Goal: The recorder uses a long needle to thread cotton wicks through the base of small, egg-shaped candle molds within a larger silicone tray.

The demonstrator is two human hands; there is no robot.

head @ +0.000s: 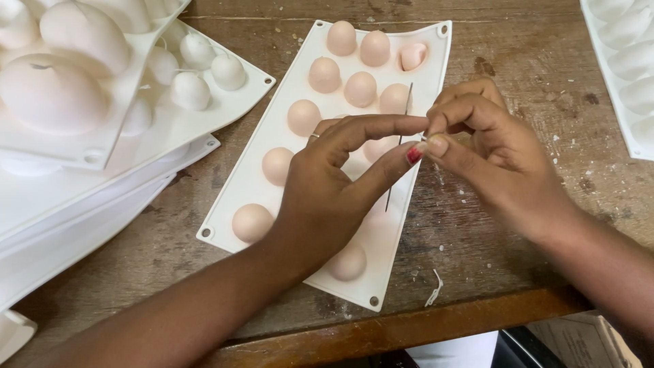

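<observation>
A thin grey metal needle (402, 143) is pinched upright between the fingertips of the left hand (327, 184) and right hand (490, 157), just above the white silicone tray of pink egg-shaped mouldings (259, 146). Threading appears underway; a steady, aligned pinch seems needed next.

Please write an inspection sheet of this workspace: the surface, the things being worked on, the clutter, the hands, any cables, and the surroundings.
Surface: worn wooden table, with white specks and a white scrap near the front edge.
Job's things: white egg mould lying flat, its domes peach-coloured; thin needle held over it.
Clutter: stack of white moulds at the left; another mould at the right edge.
Hands: left hand and right hand meet fingertip to fingertip around the needle; whether a thread is there cannot be told.
Cables: nothing seen.
Surroundings: dark shapes and a cardboard piece below the table edge.
</observation>
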